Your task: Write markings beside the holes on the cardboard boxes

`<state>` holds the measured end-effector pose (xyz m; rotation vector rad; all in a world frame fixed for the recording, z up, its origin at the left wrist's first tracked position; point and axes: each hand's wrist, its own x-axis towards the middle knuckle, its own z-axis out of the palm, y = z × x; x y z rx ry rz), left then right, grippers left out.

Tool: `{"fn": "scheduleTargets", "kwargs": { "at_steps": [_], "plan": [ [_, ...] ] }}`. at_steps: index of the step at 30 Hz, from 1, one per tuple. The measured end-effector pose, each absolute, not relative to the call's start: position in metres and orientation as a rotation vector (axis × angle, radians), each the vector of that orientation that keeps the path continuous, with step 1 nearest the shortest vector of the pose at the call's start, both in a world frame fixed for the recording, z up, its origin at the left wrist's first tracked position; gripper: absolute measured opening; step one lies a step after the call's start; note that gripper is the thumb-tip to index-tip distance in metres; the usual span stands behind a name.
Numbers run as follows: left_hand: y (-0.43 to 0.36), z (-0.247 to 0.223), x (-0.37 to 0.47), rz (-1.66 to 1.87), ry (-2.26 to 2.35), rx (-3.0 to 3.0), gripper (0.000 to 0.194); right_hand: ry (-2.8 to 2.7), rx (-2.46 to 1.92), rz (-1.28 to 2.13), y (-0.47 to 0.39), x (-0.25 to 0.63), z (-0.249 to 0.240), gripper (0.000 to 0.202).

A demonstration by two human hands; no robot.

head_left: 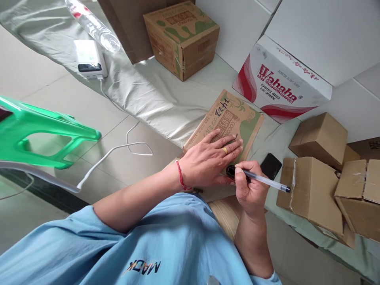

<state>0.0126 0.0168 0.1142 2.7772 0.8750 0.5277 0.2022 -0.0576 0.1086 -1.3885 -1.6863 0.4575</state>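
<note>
A brown cardboard box printed with green palm shapes lies in front of me, with "2422" handwritten in dark ink on its top. Across that top my left hand is spread flat, fingers stretched out, a ring on one finger and a red cord at the wrist. My right hand closes around a pen with a clear barrel and black ends. Its far end points right. Close to my left thumb, a small black object meets the pen's other end; I cannot tell what it is.
Another coconut box and a white-and-red Wahaha box stand along the wall. Several plain cartons crowd the right, beside a black phone. At left are a power bank with cable, a bottle and a green stool.
</note>
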Motion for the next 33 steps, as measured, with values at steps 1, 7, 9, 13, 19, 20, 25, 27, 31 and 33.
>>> {"fn": "scheduleTargets", "kwargs": {
  "at_steps": [1,7,9,13,19,20,25,27,31,33],
  "plan": [
    [0.017,0.114,0.012,0.522,0.876,2.778,0.083,-1.636,-1.379,0.504,-0.059,0.203,0.107,0.01],
    [0.017,0.117,0.011,0.461,0.872,2.778,0.092,-0.977,-1.285,0.742,-0.057,0.222,0.104,0.021],
    [0.017,0.117,0.012,0.445,0.879,2.772,0.093,-0.833,-1.327,0.811,-0.055,0.234,0.1,0.033],
    [0.018,0.117,0.012,0.421,0.884,2.769,0.095,-0.808,-1.616,0.98,-0.059,0.255,0.081,0.051],
    [0.018,0.116,0.013,0.392,0.882,2.775,0.096,-1.274,-1.989,0.916,-0.063,0.251,0.053,0.06],
    [0.018,0.116,0.013,0.392,0.883,2.776,0.096,-1.306,-2.033,0.871,-0.063,0.249,0.051,0.059],
    [0.018,0.117,0.011,0.411,0.886,2.775,0.095,-1.279,-2.232,0.32,-0.074,0.264,0.046,0.076],
    [0.018,0.117,0.011,0.435,0.878,2.778,0.095,-1.251,-2.269,0.023,-0.084,0.277,0.041,0.089],
    [0.017,0.114,0.021,0.508,0.919,2.803,0.091,-1.217,-2.39,-0.081,-0.103,0.296,0.024,0.119],
    [0.015,0.111,0.029,0.571,0.961,2.837,0.083,-1.223,-2.458,0.005,-0.108,0.296,0.014,0.127]
  ]
}}
